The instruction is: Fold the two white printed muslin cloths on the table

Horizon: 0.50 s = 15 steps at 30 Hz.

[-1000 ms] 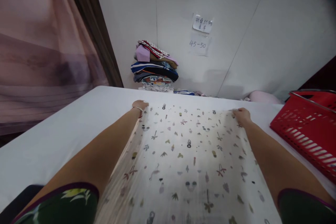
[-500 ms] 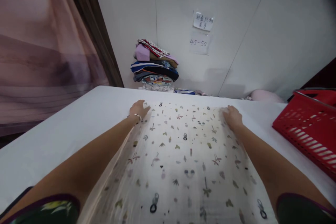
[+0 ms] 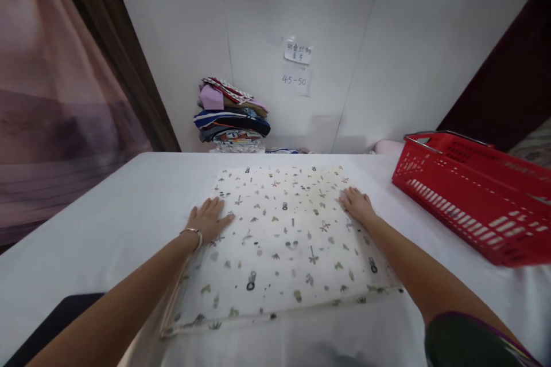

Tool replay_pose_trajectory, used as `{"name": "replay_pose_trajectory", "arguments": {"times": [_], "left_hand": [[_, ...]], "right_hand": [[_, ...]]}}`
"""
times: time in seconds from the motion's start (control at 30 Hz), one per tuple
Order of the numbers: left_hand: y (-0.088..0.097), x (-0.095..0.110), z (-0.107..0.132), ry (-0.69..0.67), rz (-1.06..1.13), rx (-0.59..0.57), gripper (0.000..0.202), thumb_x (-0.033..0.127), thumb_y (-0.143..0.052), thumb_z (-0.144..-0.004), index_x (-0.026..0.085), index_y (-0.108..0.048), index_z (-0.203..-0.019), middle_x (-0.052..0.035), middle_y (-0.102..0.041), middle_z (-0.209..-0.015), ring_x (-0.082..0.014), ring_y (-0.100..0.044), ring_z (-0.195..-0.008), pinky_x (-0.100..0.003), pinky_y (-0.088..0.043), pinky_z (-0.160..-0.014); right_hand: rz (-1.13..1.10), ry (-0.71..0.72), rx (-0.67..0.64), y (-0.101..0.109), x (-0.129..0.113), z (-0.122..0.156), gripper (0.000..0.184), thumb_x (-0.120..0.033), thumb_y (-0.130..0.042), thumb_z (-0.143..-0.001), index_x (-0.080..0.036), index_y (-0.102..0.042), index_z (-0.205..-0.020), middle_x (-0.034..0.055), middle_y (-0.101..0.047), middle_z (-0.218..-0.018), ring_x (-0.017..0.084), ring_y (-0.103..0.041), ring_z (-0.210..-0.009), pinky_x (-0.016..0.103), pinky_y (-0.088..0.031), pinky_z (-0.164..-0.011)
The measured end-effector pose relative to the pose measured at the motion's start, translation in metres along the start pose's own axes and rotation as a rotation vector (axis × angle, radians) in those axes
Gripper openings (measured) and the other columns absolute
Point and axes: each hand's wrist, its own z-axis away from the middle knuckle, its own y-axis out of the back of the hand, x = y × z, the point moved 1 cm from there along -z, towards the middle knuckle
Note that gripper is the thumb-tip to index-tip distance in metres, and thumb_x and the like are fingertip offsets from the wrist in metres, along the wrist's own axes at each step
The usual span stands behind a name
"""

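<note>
Both our hands press the patterned cloth flat, fingers spread: left hand on its left edge, right hand on its right.

Bare table lying open left of the cloth, red basket blocking the right, clothes stack standing behind.

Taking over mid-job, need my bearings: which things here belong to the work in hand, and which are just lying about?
In hand: printed cloth, flat on the white table; left hand and right hand, flat at its side edges.
Lying about: red basket at right; stack of folded clothes by the wall; paper notes on it.
</note>
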Motion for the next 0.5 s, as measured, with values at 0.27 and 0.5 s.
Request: {"name": "replay_pose_trajectory", "arguments": {"times": [0.27, 0.5], "left_hand": [[-0.022, -0.005, 0.098, -0.248, -0.098, 0.095, 0.059, 0.048, -0.031, -0.083, 0.026, -0.039, -0.137, -0.0036, -0.026, -0.148, -0.0263, -0.015, -0.138, -0.051, -0.016, -0.109], [-0.022, -0.007, 0.107, -0.226, 0.002, 0.163, 0.057, 0.053, -0.024, -0.081, 0.035, -0.045, -0.13, 0.0052, -0.034, -0.144, -0.0268, -0.017, -0.137, -0.054, -0.021, -0.106]], "right_hand": [[-0.047, -0.088, -0.058, -0.003, 0.061, 0.085, 0.055, -0.053, -0.033, -0.089, -0.023, -0.037, -0.135, 0.0102, -0.029, -0.146, 0.029, -0.021, -0.135, 0.056, -0.018, -0.105], [-0.531, -0.272, 0.123, 0.012, 0.081, 0.097, 0.054, -0.054, -0.04, -0.086, -0.019, -0.051, -0.126, 0.0093, -0.046, -0.136, 0.024, -0.038, -0.127, 0.042, -0.028, -0.107]]}}
